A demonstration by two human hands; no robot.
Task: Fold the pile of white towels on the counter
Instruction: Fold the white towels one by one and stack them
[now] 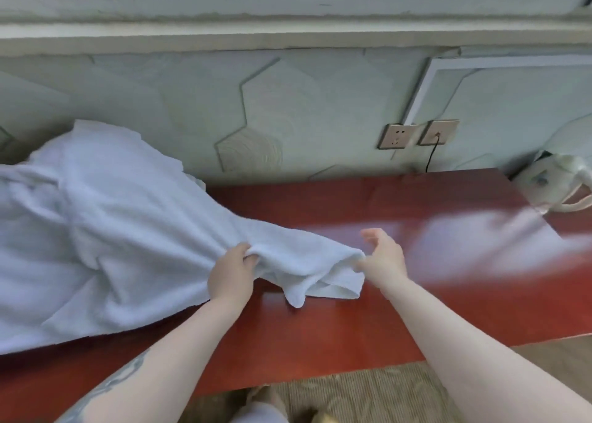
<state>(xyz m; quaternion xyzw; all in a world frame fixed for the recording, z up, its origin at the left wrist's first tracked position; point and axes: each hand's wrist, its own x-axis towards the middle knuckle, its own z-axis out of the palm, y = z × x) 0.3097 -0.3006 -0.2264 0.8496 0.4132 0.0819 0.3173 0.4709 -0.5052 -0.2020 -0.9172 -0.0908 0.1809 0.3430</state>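
A heap of white towels [96, 217] covers the left half of the red wooden counter [352, 320]. One towel [307, 262] stretches out of the heap toward the middle, its end drooping onto the counter. My left hand [232, 273] grips a bunched fold of this towel from the near side. My right hand [382, 256] is at the towel's right end; its thumb and lower fingers pinch the corner while the other fingers spread loosely above.
A white electric kettle [557, 185] stands at the counter's far right corner. Two wall sockets [416, 134] sit above the back edge, with a black cord [431, 157] hanging from one. Patterned carpet [368, 390] lies below the counter's near edge.
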